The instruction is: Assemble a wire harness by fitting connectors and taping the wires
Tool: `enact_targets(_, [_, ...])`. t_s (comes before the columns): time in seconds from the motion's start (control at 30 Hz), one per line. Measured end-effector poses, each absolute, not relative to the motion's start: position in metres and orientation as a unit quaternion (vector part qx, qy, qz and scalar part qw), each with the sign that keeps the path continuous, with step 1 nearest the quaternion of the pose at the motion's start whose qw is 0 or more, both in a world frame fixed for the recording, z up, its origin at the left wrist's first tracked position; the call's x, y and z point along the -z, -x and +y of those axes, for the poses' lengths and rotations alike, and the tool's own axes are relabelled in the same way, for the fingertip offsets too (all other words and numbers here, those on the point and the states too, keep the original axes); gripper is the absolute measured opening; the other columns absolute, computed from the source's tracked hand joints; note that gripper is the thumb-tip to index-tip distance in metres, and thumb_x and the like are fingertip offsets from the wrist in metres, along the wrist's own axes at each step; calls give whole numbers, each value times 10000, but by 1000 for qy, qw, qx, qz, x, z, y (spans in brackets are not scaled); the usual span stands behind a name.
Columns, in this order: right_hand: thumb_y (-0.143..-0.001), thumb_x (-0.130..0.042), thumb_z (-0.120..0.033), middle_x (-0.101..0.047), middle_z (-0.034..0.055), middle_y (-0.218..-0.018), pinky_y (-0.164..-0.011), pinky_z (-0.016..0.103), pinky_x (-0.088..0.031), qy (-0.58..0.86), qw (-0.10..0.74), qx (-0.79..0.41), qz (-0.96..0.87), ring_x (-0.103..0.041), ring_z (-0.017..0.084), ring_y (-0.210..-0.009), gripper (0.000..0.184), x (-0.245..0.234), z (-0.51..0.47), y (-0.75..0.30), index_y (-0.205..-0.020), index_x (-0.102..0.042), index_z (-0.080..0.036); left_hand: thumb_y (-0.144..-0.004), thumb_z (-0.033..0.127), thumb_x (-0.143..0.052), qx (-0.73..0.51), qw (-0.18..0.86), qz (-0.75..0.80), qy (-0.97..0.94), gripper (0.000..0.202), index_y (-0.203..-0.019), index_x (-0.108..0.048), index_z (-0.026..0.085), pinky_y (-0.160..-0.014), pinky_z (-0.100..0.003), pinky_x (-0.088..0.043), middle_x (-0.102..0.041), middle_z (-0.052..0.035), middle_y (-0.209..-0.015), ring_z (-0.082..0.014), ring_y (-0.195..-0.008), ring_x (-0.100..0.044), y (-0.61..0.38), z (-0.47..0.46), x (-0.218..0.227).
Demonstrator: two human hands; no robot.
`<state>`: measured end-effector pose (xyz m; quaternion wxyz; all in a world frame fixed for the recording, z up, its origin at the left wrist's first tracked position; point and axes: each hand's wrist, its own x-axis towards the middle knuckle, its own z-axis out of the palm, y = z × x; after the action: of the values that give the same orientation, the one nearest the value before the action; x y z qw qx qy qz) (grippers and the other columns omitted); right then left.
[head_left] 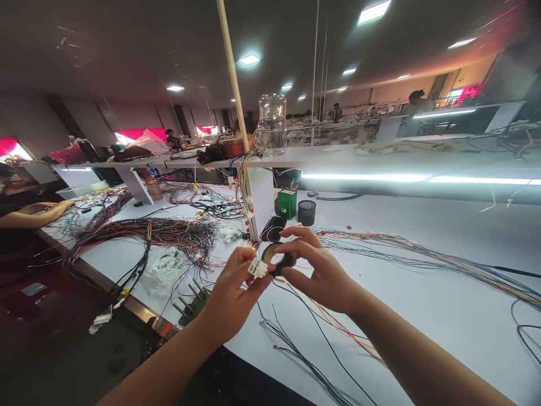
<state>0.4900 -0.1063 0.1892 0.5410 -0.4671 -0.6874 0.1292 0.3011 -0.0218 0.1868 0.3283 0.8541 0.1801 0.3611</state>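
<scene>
Between the fingers of my left hand (232,296) is a white plastic connector (257,268) with small slots in its face. My right hand (319,268) grips a roll of black tape (288,260) by its rim, thumb below and fingers above. The roll stands close against the connector, and the left thumb tip reaches towards its lower edge. Red, yellow and black wires (325,316) run from below the hands towards the right forearm. Loose black wires (296,352) lie on the white table in front.
A large wire bundle (169,231) and a clear plastic bag (165,269) lie left. A green fixture with metal pins (192,301) sits at the table edge. Behind are a green box (287,204) and black mesh cup (306,212). A co-worker's arm (38,217) rests far left.
</scene>
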Motion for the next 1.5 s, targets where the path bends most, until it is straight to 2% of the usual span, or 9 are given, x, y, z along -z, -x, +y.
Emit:
enact_targets(0.17, [-921, -538, -288, -433, 43, -1215, -808, 347, -497, 420, 621, -344, -565, -563, 146, -880, 287, -170, -93, -475, -1205, -496, -290, -842, 236, -608, -388, 288, 163, -861, 124, -922, -688, 289, -896, -316, -451, -455, -40, -1203, -184, -1055, -490, -304, -16, -191])
enact_targets(0.33, [-1004, -402, -424, -513, -32, -764, -525, 241, -378, 432, 548, -460, -549, -429, 94, -540, 352, -165, -101, -463, -1316, -384, -262, -855, 283, -604, -346, 509, 177, -768, 86, -924, -645, 253, -1045, -384, -335, -592, -31, -1185, -223, -1217, -446, -304, -8, -188])
enact_targets(0.43, [-977, -467, -318, -467, -60, -666, -535, 233, -351, 487, 521, -392, -581, -412, 116, -581, 343, -166, -109, -462, -1310, -397, -271, -839, 341, -630, -348, 638, 199, -657, 133, -889, -659, 220, -947, -321, -403, -638, -21, -1008, -184, -1043, -545, -305, -5, -185])
enact_targets(0.57, [-873, -529, -132, -523, -16, -909, -593, 255, -412, 533, 496, -228, -646, -462, 109, -622, 530, -164, -109, -459, -1336, -366, -330, -776, 349, -706, -351, 733, 229, -536, 181, -855, -663, 192, -725, -227, -437, -612, 14, -802, -101, -753, -554, -310, -7, -183])
enact_targets(0.83, [-898, -430, -74, -446, 70, -1183, -585, 291, -445, 519, 472, 145, -698, -545, 158, -724, 420, -150, -97, -444, -1211, -490, -347, -779, 356, -700, -383, 740, 211, -511, 200, -839, -656, 170, -731, -239, -445, -614, -3, -813, -113, -767, -558, -326, -19, -180])
enact_targets(1.0, [-819, -426, -112, -568, 31, -900, -577, 285, -485, 515, 657, -92, -542, -578, 164, -663, 342, -144, -99, -445, -1124, -473, -259, -791, 349, -692, -438, 714, 208, -505, 179, -825, -667, 175, -776, -240, -426, -604, -7, -824, -109, -793, -532, -324, -22, -168])
enact_targets(1.13, [-777, -494, -226, -452, -78, -575, -364, 164, -242, 518, 668, -418, -334, -378, 79, -375, 268, -151, -96, -457, -1045, -479, -219, -841, 364, -627, -423, 625, 191, -628, 170, -876, -676, 204, -873, -301, -413, -608, -28, -886, -157, -901, -537, -319, -20, -169])
enact_targets(1.3, [-778, -621, -296, -536, 11, -934, -362, 158, -198, 445, 548, -608, -362, -422, 29, -408, 362, -160, -101, -475, -1110, -490, -235, -847, 413, -599, -402, 550, 156, -716, 242, -865, -670, 183, -872, -330, -427, -614, -61, -970, -197, -952, -550, -320, -6, -186])
enact_targets(1.5, [-859, -524, -207, -365, 52, -1317, -574, 259, -477, 464, 609, -311, -563, -557, 123, -746, 462, -160, -111, -463, -1284, -425, -360, -813, 441, -634, -432, 578, 225, -654, 281, -931, -652, 187, -601, -236, -412, -612, -2, -793, -105, -633, -516, -332, 1, -189])
